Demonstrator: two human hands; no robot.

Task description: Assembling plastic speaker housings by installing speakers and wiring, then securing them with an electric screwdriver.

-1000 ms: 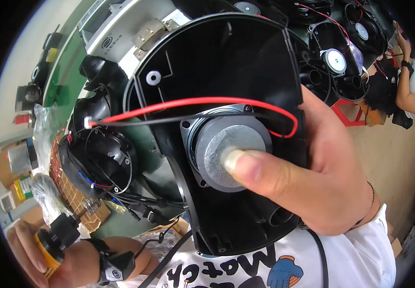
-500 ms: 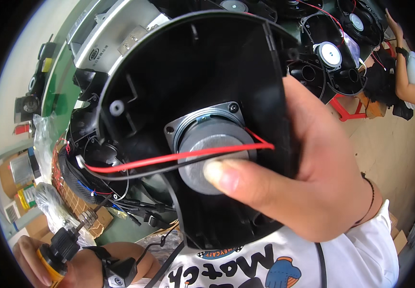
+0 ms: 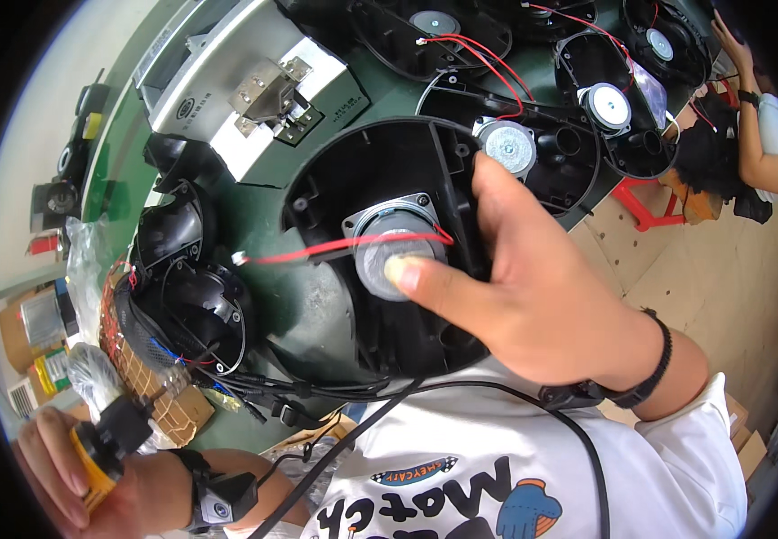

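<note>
My right hand (image 3: 542, 296) is closed on the edge of a black plastic speaker housing (image 3: 335, 180), its thumb pressed on the grey round magnet of the speaker (image 3: 380, 269). A red wire (image 3: 317, 248) with a small white plug (image 3: 240, 258) runs from the speaker out past the housing's left edge. The housing is held up with its hollow inside facing me. At the lower left, my left hand (image 3: 56, 467) is wrapped round a yellow and black electric screwdriver (image 3: 106, 449), whose tip points up and right, apart from the housing.
A white and grey machine with a metal fitting (image 3: 236, 99) stands on the green table (image 3: 308, 296). Several housings with speakers (image 3: 507, 148) lie at the far right. Black half-shells (image 3: 200, 314) and cables (image 3: 317, 388) are at left. Another person's arm (image 3: 757, 153) shows beyond a red stool (image 3: 645, 207).
The speaker housing in my right hand has moved down, farther from my head, uncovering the machine and speakers behind it. My left hand with the screwdriver has hardly moved.
</note>
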